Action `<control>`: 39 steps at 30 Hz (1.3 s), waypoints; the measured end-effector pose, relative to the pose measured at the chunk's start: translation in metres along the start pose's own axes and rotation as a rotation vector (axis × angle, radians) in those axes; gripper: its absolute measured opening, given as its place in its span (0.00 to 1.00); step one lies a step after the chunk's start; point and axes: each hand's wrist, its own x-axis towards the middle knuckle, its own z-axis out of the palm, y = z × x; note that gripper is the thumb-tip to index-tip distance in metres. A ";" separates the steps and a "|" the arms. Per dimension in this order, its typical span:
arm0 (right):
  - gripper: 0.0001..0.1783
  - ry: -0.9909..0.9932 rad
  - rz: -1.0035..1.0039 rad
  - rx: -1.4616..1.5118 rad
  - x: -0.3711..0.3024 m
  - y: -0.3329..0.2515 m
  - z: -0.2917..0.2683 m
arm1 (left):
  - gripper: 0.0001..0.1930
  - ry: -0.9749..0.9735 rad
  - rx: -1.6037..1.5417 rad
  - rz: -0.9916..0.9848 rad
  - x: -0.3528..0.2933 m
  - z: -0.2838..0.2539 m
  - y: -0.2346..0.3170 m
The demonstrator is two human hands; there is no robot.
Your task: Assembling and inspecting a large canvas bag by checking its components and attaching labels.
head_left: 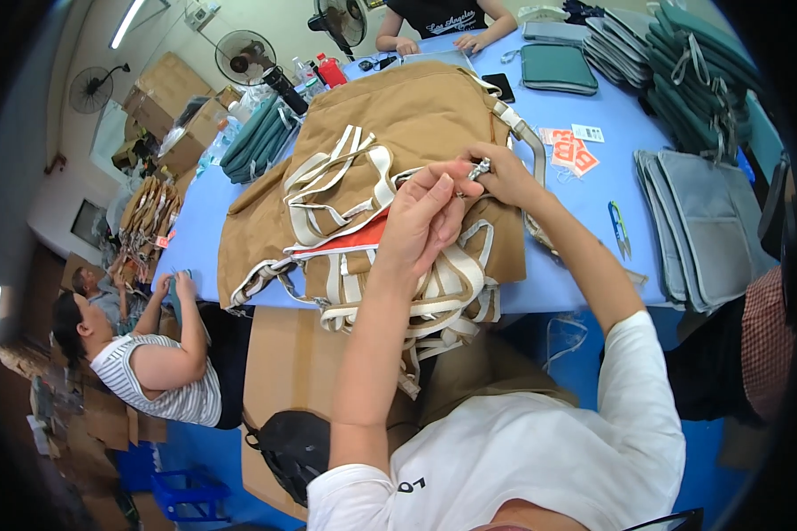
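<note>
A large brown canvas bag (398, 102) with white webbing straps (305, 217) lies on the blue table in front of me. My right hand (508, 180) is closed on a short black-and-white patterned cord (479, 168) above the bag's right side. Right beside it, my left hand (429, 217) has its fingers pinched together, palm partly turned up. What lies between its fingertips is too small to tell. A red-orange strip (363, 236) edged in white shows on the bag behind my left wrist. Loose straps hang over the table's near edge.
Blue-handled thread snips (619, 228) and orange-and-white tags (574, 155) lie to the right. Grey pouches (700, 226) and green pouches (695, 80) are stacked beyond. Bottles (331, 71) stand at the back. One person (155, 354) sits at left, another works across the table.
</note>
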 end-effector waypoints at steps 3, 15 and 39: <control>0.10 0.013 0.044 -0.014 0.000 -0.014 0.001 | 0.10 0.161 0.324 -0.022 -0.009 -0.016 -0.006; 0.12 0.118 -0.242 -0.364 -0.009 -0.023 0.004 | 0.12 0.503 0.608 -0.078 0.001 -0.048 -0.041; 0.12 0.146 -0.051 -0.244 -0.018 -0.027 0.030 | 0.04 0.256 -0.240 0.032 -0.011 -0.090 -0.072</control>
